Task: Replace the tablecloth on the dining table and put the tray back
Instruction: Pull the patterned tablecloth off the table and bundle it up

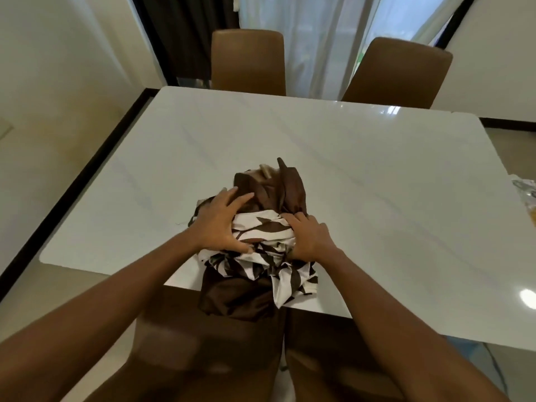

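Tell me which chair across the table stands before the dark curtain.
The left chair, backed by the dark curtain; the right chair sits before a sheer white curtain.

the cloth [262, 236] is satiny fabric, brown and white, with a soft sheen. the table [362, 175] top looks like glossy white marble. the chairs [249, 62] look smooth, leather-like.
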`<state>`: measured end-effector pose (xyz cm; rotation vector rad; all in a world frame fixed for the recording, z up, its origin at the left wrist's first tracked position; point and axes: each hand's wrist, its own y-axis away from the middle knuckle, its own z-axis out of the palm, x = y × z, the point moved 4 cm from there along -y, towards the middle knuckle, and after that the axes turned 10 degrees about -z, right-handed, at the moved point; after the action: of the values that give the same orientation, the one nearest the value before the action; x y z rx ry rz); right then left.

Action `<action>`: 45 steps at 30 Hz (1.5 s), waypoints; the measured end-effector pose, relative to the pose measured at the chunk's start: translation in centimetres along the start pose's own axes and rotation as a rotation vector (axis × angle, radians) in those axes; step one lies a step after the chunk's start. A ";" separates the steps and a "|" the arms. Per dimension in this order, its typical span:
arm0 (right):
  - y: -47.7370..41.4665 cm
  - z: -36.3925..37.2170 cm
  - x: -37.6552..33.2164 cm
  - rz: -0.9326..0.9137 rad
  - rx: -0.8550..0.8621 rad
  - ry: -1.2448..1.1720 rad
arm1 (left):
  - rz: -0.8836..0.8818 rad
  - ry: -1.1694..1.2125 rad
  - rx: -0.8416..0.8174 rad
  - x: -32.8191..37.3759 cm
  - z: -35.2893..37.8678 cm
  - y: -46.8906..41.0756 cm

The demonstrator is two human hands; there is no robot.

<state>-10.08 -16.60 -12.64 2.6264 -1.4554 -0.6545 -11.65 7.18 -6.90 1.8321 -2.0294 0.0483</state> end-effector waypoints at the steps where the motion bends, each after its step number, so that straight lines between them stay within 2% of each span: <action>1: 0.0 -0.3 -0.2 -0.003 0.016 0.057 | -0.042 -0.034 -0.067 -0.5 0.9 0.1; 4: -0.2 -1.8 -0.9 -0.091 0.063 0.257 | -0.118 -0.136 -0.317 -0.5 5.5 1.1; 6: -0.9 -3.0 -1.1 -0.201 0.072 0.348 | -0.168 -0.199 -0.343 0.2 7.8 1.6; 8: -2.4 -3.7 -1.0 -0.269 -0.007 0.365 | -0.182 -0.224 -0.262 0.2 8.3 1.5; 10: -4.2 -3.4 -0.6 -0.250 -0.176 0.283 | -0.120 -0.167 -0.128 -0.1 7.9 1.2; 13: -5.8 -2.5 -0.2 -0.165 -0.281 0.106 | -0.043 0.111 0.031 -0.6 6.9 1.2; 16: -6.2 -2.0 -0.9 -0.124 -0.208 0.145 | -0.100 0.300 0.093 -1.3 6.3 0.7; 18: -5.9 -1.6 -1.5 -0.071 -0.128 0.072 | -0.189 0.331 0.125 -1.8 6.0 0.3; 23: -2.5 1.1 -2.0 0.107 0.004 -0.146 | -0.218 0.242 0.184 -1.1 6.5 -0.5; 26: -1.6 1.3 -1.9 0.104 0.048 -0.061 | -0.205 0.216 0.133 -1.4 6.7 -1.0; 28: -1.7 1.8 -1.3 0.066 0.038 -0.013 | -0.161 0.208 0.088 -1.5 6.9 -1.2; 32: -2.7 2.5 -0.1 0.033 -0.047 -0.135 | -0.103 0.241 0.024 -1.5 6.8 -1.5; 34: -3.0 1.6 -0.2 -0.015 -0.031 -0.148 | -0.059 0.253 0.009 -1.6 6.8 -1.8; 37: -3.2 0.6 -0.5 -0.026 0.041 -0.228 | 0.001 0.094 0.030 -1.9 6.8 -2.4; 40: -2.7 0.4 -0.5 -0.030 0.048 -0.210 | 0.116 -0.024 0.054 -1.9 6.0 -3.1; 43: -2.2 0.5 -0.4 -0.132 0.038 -0.201 | 0.172 -0.027 -0.070 -1.6 4.8 -3.9; 45: -2.0 -0.1 -0.8 -0.260 0.076 -0.115 | 0.250 -0.005 -0.151 -0.6 5.0 -4.0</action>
<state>-8.80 -14.82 -12.83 2.9127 -1.1953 -0.8002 -9.12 5.76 -12.65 1.4832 -2.1910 -0.0386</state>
